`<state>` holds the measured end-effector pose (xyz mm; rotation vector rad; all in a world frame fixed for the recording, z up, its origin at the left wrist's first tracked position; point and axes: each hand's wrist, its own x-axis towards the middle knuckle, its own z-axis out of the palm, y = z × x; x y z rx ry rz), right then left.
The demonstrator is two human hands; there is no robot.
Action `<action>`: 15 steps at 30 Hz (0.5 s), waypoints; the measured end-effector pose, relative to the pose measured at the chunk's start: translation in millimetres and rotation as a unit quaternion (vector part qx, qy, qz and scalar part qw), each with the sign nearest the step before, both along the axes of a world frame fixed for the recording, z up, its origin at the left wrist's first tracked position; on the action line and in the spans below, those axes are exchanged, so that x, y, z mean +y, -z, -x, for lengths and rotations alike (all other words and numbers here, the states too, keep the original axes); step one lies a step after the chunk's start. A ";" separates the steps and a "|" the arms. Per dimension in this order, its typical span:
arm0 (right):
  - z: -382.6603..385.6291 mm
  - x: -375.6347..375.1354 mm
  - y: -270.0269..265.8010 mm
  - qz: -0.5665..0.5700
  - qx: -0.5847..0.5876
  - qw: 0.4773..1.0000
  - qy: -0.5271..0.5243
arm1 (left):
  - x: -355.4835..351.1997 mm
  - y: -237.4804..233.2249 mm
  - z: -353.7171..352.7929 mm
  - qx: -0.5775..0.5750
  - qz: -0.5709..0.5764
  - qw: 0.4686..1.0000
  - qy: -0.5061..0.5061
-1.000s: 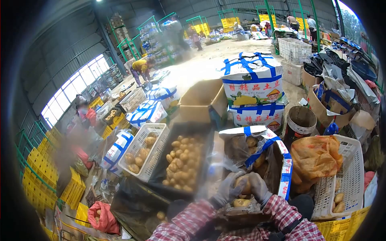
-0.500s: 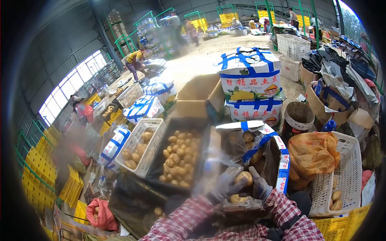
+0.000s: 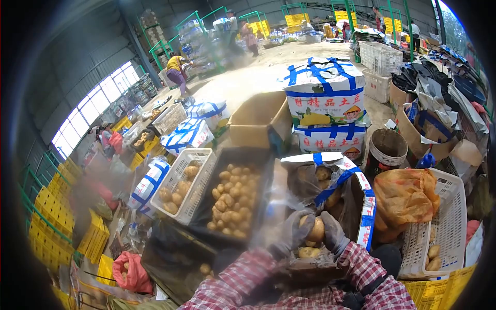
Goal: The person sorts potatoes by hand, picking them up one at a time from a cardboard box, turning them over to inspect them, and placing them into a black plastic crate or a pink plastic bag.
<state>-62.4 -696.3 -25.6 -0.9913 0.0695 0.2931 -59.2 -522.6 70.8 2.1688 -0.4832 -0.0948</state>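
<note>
In grey gloves, my left hand (image 3: 290, 233) and my right hand (image 3: 335, 235) close from either side on a large potato (image 3: 316, 231). Below them another potato (image 3: 309, 252) lies on a worn, dirty ledge near my lap. Just beyond my hands stands an open white carton (image 3: 366, 206) with blue tape, lined with dark plastic and partly filled with potatoes (image 3: 323, 178). To the left, a dark-lined bin (image 3: 206, 206) holds a heap of potatoes (image 3: 236, 199). A smear on the lens blurs the area around my left hand.
A white crate (image 3: 209, 170) with potatoes stands left. On the right, another white crate (image 3: 454, 222) carries an orange mesh bag (image 3: 405, 194). Taped potato cartons (image 3: 328, 98), a bucket (image 3: 386, 150) and an empty brown box (image 3: 258, 119) are ahead. A person (image 3: 176, 72) bends in the background.
My hands have drawn closer around the potato and raised it slightly, its face turning. The view has shifted a little. The distant person in yellow has changed posture.
</note>
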 end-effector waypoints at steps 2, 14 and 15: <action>5.6 8.3 -29.4 0.282 -0.214 0.934 0.050 | 1.2 5.6 -7.2 -0.039 0.028 0.999 -0.006; 8.0 6.3 -34.9 0.238 -0.118 0.961 0.080 | 20.8 52.3 -24.9 -0.007 0.102 0.991 0.091; 7.7 7.5 -33.7 0.223 -0.110 0.966 0.077 | 13.7 41.9 -17.6 0.046 0.168 0.981 0.082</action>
